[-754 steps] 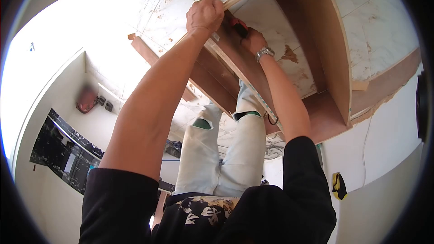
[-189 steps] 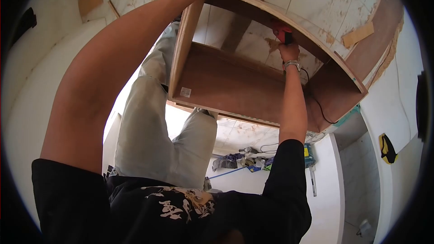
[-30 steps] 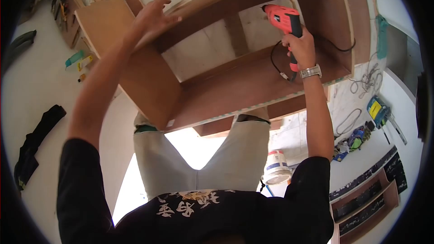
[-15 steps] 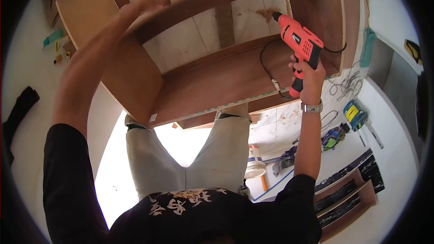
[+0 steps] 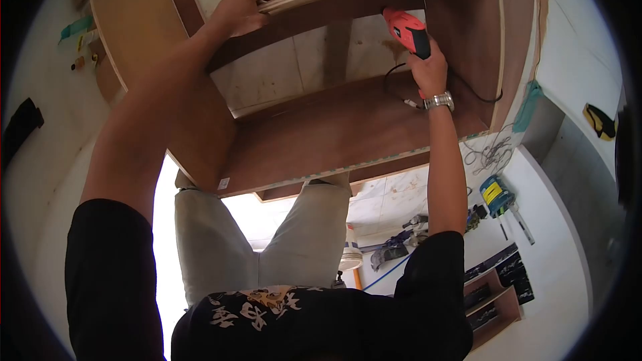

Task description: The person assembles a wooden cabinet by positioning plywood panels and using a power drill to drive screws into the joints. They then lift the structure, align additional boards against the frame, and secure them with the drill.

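Note:
In my right hand (image 5: pixel 429 67) is a red and black corded drill (image 5: pixel 406 30), its nose pointing away from me at the inner face of the cabinet's far board (image 5: pixel 321 27). The drill's black cord loops inside the wooden cabinet (image 5: pixel 334 134), a brown open box lying in front of my legs. My left hand (image 5: pixel 242 12) grips the left end of that far board, fingers wrapped over its edge. Through the open back of the cabinet the tiled floor shows.
A wooden panel (image 5: pixel 137 27) stands at the left. On the right lie a tangled wire (image 5: pixel 491 154), a teal tool with a yellow label (image 5: pixel 496 194) and a small shelf unit (image 5: pixel 498 311). A white bucket (image 5: pixel 351 254) stands near my leg.
My right hand has carried the drill forward and left, bringing its nose to the far board. My left hand and the far board appear further right in view.

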`<control>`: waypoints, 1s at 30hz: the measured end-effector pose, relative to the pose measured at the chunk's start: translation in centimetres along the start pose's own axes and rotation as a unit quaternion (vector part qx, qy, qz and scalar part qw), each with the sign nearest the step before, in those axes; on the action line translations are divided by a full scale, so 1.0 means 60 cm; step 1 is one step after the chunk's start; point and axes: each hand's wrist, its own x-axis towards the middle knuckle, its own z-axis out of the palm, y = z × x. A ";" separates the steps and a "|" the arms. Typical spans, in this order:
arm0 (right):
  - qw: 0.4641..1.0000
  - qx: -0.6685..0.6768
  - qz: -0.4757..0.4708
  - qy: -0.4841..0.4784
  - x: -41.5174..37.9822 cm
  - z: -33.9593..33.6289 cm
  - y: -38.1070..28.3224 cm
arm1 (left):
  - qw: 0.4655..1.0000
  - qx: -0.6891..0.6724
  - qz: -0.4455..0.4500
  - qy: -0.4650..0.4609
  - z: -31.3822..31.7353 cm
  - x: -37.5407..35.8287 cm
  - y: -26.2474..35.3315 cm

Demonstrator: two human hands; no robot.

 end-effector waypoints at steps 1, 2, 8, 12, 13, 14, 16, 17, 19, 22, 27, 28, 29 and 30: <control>1.000 -0.017 -0.022 -0.002 0.020 0.011 -0.001 | 1.000 0.002 0.003 0.001 0.001 0.006 -0.001; 0.999 -0.035 -0.003 -0.010 0.035 0.020 0.000 | 1.000 0.012 -0.001 0.004 0.007 0.008 -0.003; 0.999 -0.004 0.040 -0.015 0.073 0.072 0.038 | 0.999 0.003 -0.033 -0.008 -0.001 0.004 0.012; 0.998 0.029 0.052 -0.002 0.083 0.089 0.051 | 0.998 0.002 -0.059 -0.018 0.005 0.008 0.011; 0.998 0.024 0.057 0.000 0.086 0.090 0.052 | 0.998 0.001 -0.063 -0.023 0.005 0.007 0.012; 0.998 0.019 0.063 0.001 0.085 0.092 0.054 | 0.997 -0.001 -0.066 -0.029 0.005 0.006 0.013; 0.994 0.034 0.100 -0.005 0.086 0.096 0.045 | 0.997 0.002 -0.069 -0.033 0.007 0.006 0.014; 0.992 0.040 0.116 -0.009 0.089 0.097 0.040 | 0.997 0.001 -0.072 -0.033 0.008 0.006 0.015; 0.995 0.030 0.100 0.000 0.099 0.107 0.047 | 0.997 0.008 -0.068 -0.030 0.004 0.004 0.018; 0.995 0.010 0.098 0.000 0.109 0.115 0.048 | 0.996 0.017 -0.080 -0.045 0.001 0.007 0.021; 0.997 0.004 0.080 0.016 0.119 0.119 0.057 | 0.994 0.020 -0.091 -0.057 -0.003 0.008 0.025; 0.997 0.006 0.073 0.018 0.120 0.118 0.060 | 0.994 0.020 -0.093 -0.060 -0.004 0.008 0.027; 0.998 0.009 0.066 0.020 0.119 0.121 0.063 | 0.993 0.020 -0.096 -0.063 -0.006 0.006 0.027; 0.997 -0.006 0.075 0.016 0.116 0.120 0.054 | 0.993 0.022 -0.097 -0.065 -0.007 0.005 0.028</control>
